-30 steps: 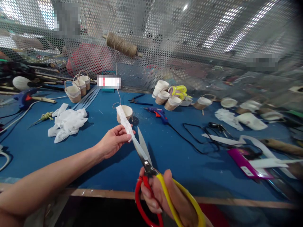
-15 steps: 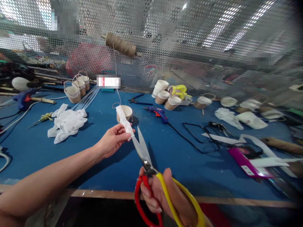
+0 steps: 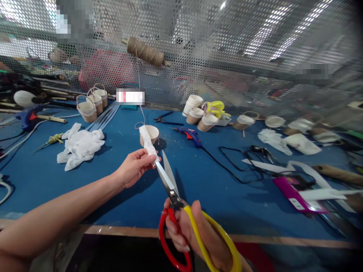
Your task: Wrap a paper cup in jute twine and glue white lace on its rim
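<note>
My left hand point(image 3: 133, 168) pinches a narrow strip of white lace point(image 3: 148, 142) and holds it up over the blue table point(image 3: 119, 189). My right hand point(image 3: 195, 236) grips large scissors point(image 3: 181, 215) with one red and one yellow handle. Their blades stand slightly apart, and the tips reach the lower end of the lace by my left fingers. Just behind the lace stands a small paper cup point(image 3: 151, 134) with a twine loop beside it.
A crumpled white cloth point(image 3: 81, 145) lies at the left, little baskets point(image 3: 90, 105) behind it. A blue glue gun point(image 3: 190, 136) and its black cable point(image 3: 235, 166) lie right of centre. More cups point(image 3: 198, 111), a twine spool point(image 3: 146, 53) on the mesh screen, a magenta box point(image 3: 295, 194).
The scissors have edged left and up toward the lace, and their blades have narrowed. My left hand has stayed almost still with the lace.
</note>
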